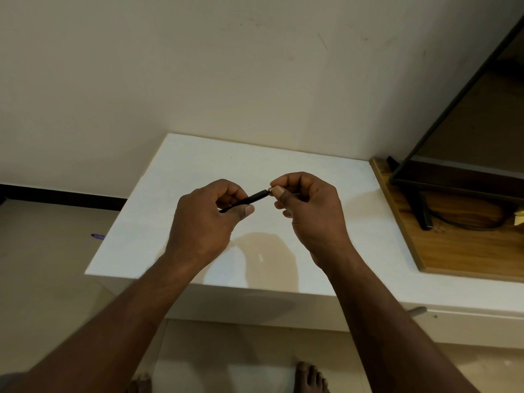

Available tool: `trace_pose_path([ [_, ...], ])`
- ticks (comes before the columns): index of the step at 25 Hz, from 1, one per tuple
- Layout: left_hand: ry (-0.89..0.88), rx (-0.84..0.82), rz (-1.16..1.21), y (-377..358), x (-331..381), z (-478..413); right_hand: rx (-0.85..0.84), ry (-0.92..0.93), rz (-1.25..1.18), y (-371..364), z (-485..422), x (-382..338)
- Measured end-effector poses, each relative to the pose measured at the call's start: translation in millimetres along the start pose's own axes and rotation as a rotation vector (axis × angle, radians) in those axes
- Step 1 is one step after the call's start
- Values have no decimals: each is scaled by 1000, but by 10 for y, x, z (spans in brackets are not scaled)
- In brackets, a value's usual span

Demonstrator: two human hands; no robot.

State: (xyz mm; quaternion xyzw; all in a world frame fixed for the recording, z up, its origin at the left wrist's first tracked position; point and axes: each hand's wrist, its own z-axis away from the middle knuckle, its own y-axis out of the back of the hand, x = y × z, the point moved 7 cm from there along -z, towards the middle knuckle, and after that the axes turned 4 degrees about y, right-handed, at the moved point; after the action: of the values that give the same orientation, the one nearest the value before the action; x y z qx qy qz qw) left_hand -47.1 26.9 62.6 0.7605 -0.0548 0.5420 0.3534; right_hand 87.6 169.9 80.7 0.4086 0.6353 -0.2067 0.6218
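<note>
A thin black pen-like stick (249,199) is held in the air above a white table (198,171). My left hand (207,219) grips its lower end between thumb and curled fingers. My right hand (309,205) pinches the stick's upper tip with thumb and forefinger; whatever sits at that tip is hidden by the fingers. Both hands hover above the table's middle, not touching it.
A wooden board (467,245) lies at the right, carrying a dark screen (459,154) on a stand with a black cable. A small purple object (97,236) lies on the floor at left. My bare feet (310,377) show below the table's front edge.
</note>
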Motion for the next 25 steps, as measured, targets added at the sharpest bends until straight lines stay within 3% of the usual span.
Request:
trace_pose_path([
  [18,-5,-12,-15,-3,12,13,34,169,285,-19,14,-54],
  [25,-16,2,-26,15,19,1,3,137,261,-17,-5,-23],
])
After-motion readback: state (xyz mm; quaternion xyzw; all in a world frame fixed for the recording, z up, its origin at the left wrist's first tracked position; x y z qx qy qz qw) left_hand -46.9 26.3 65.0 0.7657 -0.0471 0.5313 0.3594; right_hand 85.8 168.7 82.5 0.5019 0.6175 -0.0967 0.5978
